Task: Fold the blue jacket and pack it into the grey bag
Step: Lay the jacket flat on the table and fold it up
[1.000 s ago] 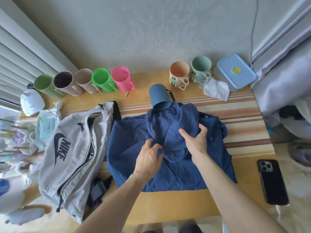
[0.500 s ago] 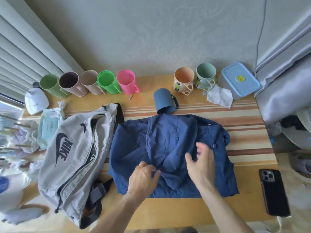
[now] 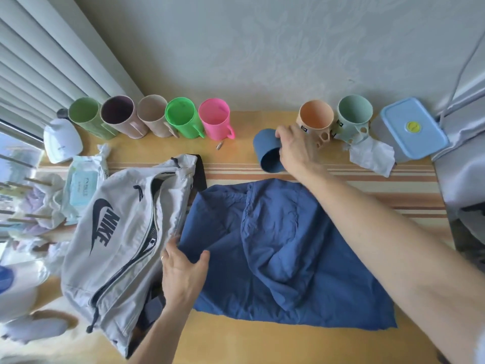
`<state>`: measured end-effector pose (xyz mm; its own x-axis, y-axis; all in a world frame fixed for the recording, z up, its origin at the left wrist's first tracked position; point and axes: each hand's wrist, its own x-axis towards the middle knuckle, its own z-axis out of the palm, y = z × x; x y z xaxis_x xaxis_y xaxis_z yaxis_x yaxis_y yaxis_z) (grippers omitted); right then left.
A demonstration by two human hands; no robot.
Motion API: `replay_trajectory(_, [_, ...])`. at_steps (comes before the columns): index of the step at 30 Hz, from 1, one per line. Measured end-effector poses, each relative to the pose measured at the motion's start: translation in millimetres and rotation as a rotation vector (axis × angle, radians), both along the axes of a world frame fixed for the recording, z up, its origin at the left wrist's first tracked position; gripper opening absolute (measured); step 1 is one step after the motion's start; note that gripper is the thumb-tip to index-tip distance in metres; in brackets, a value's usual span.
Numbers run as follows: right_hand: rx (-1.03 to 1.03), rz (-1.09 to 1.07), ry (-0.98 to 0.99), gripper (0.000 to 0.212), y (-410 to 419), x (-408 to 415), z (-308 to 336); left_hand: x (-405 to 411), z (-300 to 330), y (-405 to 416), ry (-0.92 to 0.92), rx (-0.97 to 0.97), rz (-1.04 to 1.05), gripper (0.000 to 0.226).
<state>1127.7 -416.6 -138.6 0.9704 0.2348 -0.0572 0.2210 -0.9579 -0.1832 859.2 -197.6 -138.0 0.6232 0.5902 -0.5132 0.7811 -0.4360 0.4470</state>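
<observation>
the table [image 3: 236, 342] carries everything, with your blue jacket [image 3: 275, 248] spread across its middle and right, partly folded, the hood lying flat down its centre. judge it light, thin and limp: it will slump and slide on the smooth top, so take it by a doubled edge or corner, not by a single loose layer, and press each fold flat before you make the next. the grey bag [image 3: 118, 240] lies just left of it, touching the jacket's left edge, its long zip looking at least partly undone; soft too, so it may need a hand holding its mouth wide. your left hand [image 3: 183, 274] rests at the jacket's near left edge with fingers spread and thumb out, pressing, not pinching. your right hand [image 3: 296, 148] reaches to the far side and curls around the blue cup [image 3: 266, 151], which lies tipped beyond the jacket's far edge. the cup is rigid and looks light.
</observation>
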Motion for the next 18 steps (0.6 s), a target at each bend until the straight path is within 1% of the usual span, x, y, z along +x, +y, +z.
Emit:
replay_trajectory(2, [-0.028,0.005,-0.023,0.022,7,30,12,-2,-2,4,0.077,-0.080,-0.005,0.062])
replay_trajectory(3, [-0.040,-0.009,-0.025,0.021,11,45,17,-2,-3,6,0.110,-0.122,0.005,0.059])
replay_trajectory(6, [-0.078,-0.088,0.002,0.031,25,77,26,2,-2,8,0.167,-0.239,0.102,0.058])
replay_trajectory(7, [-0.084,-0.108,0.018,0.033,29,82,26,4,-1,10,0.171,-0.252,0.122,0.053])
replay_trajectory(10, [-0.085,-0.138,0.065,0.033,35,89,25,11,3,15,0.178,-0.300,0.151,0.029])
replay_trajectory(11, [-0.081,-0.143,0.074,0.033,35,89,25,11,4,17,0.171,-0.313,0.148,0.025])
replay_trajectory(13, [-0.071,-0.139,0.078,0.033,34,87,25,12,6,21,0.139,-0.284,0.099,0.018])
replay_trajectory(15, [-0.055,-0.126,0.070,0.032,32,83,26,11,7,23,0.085,-0.212,0.034,0.011])
replay_trajectory(18, [-0.018,-0.112,0.055,0.031,29,76,28,8,8,25,0.012,-0.099,-0.005,0.007])
